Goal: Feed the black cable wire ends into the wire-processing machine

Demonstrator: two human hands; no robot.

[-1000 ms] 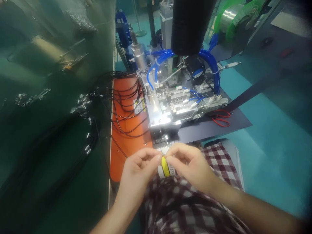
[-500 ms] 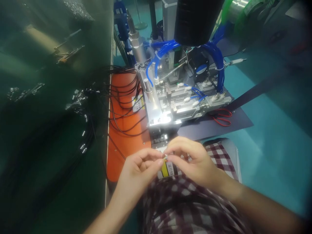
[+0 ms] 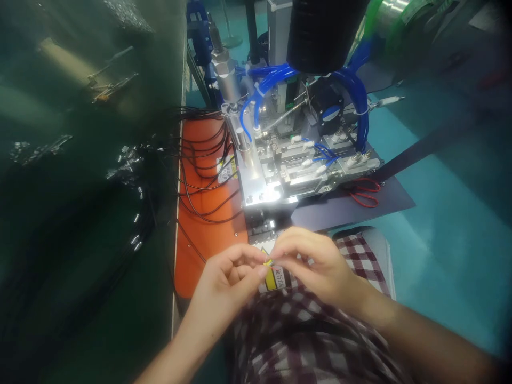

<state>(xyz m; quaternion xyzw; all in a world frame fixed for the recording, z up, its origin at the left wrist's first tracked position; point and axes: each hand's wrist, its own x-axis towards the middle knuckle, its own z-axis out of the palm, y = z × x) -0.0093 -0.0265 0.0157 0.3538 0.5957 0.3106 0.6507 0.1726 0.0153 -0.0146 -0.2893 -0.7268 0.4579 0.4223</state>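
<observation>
My left hand (image 3: pixel 226 282) and my right hand (image 3: pixel 312 264) meet fingertip to fingertip just above my lap, both pinched shut on a tiny part (image 3: pixel 267 262) that is too small to name. They hover in front of a metal machine (image 3: pixel 276 170) with blue air hoses (image 3: pixel 352 101). A yellow and white warning label (image 3: pixel 274 278) on the machine's front shows right behind my fingers. My checked shirt (image 3: pixel 304 330) fills the bottom of the view.
Thin black cables (image 3: pixel 204 170) loop over an orange plate (image 3: pixel 200 234) left of the machine. More cables with metal ends (image 3: pixel 136 213) hang at the left. Red-handled scissors (image 3: pixel 362 192) lie on a dark mat (image 3: pixel 360 205) to the right, with a teal table surface (image 3: pixel 440 224) beyond.
Both hands have stayed together at the same spot, fingers shifting slightly around the small part. The view tilted up a little between the first frame and now.
</observation>
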